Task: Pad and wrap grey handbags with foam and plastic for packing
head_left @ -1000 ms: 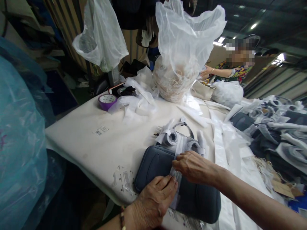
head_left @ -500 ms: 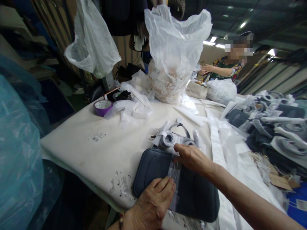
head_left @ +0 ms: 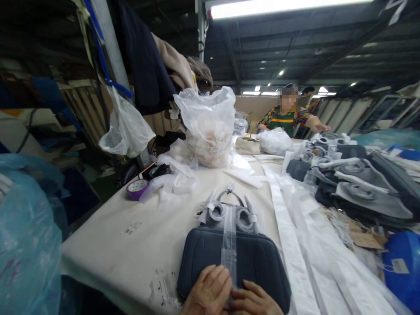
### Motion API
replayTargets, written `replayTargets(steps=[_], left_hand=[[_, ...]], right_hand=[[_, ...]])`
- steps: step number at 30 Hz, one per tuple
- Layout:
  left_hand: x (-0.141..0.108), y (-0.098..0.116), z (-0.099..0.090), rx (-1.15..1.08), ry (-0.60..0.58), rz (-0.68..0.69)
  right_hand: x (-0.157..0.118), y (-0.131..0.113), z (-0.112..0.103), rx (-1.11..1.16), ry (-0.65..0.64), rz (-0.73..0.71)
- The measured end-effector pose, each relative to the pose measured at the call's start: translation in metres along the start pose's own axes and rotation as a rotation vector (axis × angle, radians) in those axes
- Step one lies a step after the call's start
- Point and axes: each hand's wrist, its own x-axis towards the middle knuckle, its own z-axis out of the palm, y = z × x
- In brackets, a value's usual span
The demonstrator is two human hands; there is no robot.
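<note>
A dark blue-grey bag (head_left: 203, 249) lies flat on the table, its top pointing away from me. Two wrapped strap rolls and a thin looped handle (head_left: 244, 199) sit at its top. Down its middle runs a clear plastic strip (head_left: 229, 238). On the lower part of the bag, my left hand (head_left: 210, 291) has its fingers pressed together and bent at the strip's left edge. My right hand (head_left: 254, 301) is close beside it, fingers curled in toward the strip's lower end. Both sets of fingertips meet there and partly hide that end.
On the pale table (head_left: 108, 236) lie a purple tape roll (head_left: 138, 189) and white plastic scraps. A stuffed clear bag (head_left: 210, 140) stands behind. More wrapped dark bags (head_left: 361, 179) pile up at right, near a blue object (head_left: 402, 267). A co-worker (head_left: 285, 116) reaches toward that pile.
My right hand has come down from the strap rolls to the bag's lower part, beside my left hand. The strip now lies straight over the bag. My view has tilted up.
</note>
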Motion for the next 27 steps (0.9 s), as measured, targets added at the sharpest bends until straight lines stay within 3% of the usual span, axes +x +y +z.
replayTargets(steps=[2,3,5,6,8,9,13,16,19,22,27], left_hand=[[0.008,-0.011,-0.007,-0.079,-0.037,-0.118],[0.016,-0.02,-0.012,-0.109,-0.085,-0.267],[0.042,-0.044,-0.02,-0.093,-0.173,-0.665],[0.057,-0.059,-0.022,-0.073,-0.275,-0.913],[0.087,-0.088,-0.018,-0.024,-0.343,-1.059],[0.099,-0.1,-0.012,-0.012,-0.384,-1.119],[0.121,-0.129,0.021,-0.066,-0.548,-1.266],[0.12,-0.128,0.033,-0.1,-0.616,-1.328],[0.119,-0.12,0.031,-0.084,-0.622,-1.344],[0.121,-0.114,0.028,-0.06,-0.63,-1.327],[0.12,-0.117,0.034,-0.052,-0.717,-1.3]], right_hand=[[0.003,0.011,-0.019,0.012,0.01,0.159],[0.006,0.019,-0.03,-0.004,0.005,0.252],[0.016,0.036,-0.048,-0.011,0.04,0.525],[0.023,0.045,-0.053,0.007,0.078,0.632],[0.041,0.06,-0.053,0.1,0.114,0.78],[0.052,0.066,-0.049,0.17,0.073,0.833],[0.108,0.083,-0.019,0.351,-0.155,0.949],[0.148,0.096,0.009,0.374,-0.267,0.998],[0.178,0.106,0.036,0.382,-0.408,1.08],[0.193,0.11,0.056,0.358,-0.509,1.135],[0.199,0.109,0.075,0.277,-0.557,1.129]])
